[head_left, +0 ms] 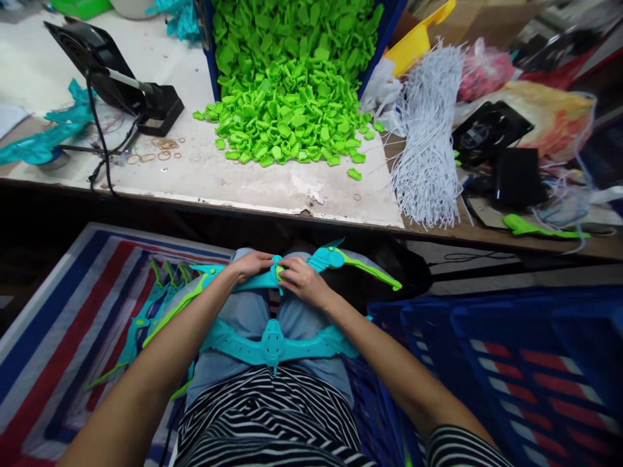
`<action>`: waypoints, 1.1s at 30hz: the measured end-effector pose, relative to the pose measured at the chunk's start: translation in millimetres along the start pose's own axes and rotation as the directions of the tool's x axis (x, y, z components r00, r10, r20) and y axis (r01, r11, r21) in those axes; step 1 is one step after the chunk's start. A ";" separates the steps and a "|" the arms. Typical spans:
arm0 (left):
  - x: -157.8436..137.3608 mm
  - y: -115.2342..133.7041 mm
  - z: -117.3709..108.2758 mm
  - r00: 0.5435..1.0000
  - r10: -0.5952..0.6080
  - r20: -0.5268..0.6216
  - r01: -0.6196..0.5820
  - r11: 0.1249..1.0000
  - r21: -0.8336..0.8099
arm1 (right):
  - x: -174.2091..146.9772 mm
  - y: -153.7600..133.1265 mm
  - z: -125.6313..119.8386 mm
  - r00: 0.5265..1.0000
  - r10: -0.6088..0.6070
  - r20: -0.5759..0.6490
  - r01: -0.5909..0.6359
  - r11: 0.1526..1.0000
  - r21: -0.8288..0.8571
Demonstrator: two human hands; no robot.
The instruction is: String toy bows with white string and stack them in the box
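Bow (260, 281) over lap (246, 311), parts heap (292, 117) on table (209, 185)

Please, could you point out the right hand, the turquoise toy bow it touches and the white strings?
Right hand (305, 280): head view, back of the hand.
Turquoise toy bow (263, 281): head view, central body.
White strings (428, 133): head view, middle of the bundle.

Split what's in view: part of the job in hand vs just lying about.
Likely the job:
- held turquoise-and-green bow-shaped piece
- turquoise piece on the lap
- heap of small green parts; similar green shows mid-bow

Probably just lying about:
- rubber bands
- yellow scoop
- black fan
- white string bundle, use unclear
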State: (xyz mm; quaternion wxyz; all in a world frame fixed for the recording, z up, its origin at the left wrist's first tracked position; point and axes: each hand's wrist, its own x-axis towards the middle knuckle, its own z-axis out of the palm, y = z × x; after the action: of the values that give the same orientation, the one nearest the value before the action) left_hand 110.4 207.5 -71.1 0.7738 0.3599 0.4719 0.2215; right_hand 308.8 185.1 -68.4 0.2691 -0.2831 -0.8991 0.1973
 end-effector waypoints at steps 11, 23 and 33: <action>3.4 -3.2 -2.0 0.999 0.045 -0.009 -0.045 0.996 0.076 | -3.1 -1.4 4.9 0.999 0.050 -0.020 -0.051 0.999 -0.019; -2.0 -1.5 1.2 0.994 0.092 -0.055 -0.081 0.979 0.186 | -2.8 -1.1 7.4 0.970 0.239 0.037 -0.242 0.965 0.103; 5.5 0.2 13.4 0.965 0.200 -0.170 -0.096 0.872 0.479 | 25.0 12.6 -3.2 0.778 0.562 0.281 -0.598 0.800 0.055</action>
State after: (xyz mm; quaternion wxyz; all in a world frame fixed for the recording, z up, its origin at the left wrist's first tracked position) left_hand 124.8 206.8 -70.1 0.5894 0.5447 0.5628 0.1979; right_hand 298.4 210.8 -62.9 0.0985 -0.4995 -0.7781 0.3678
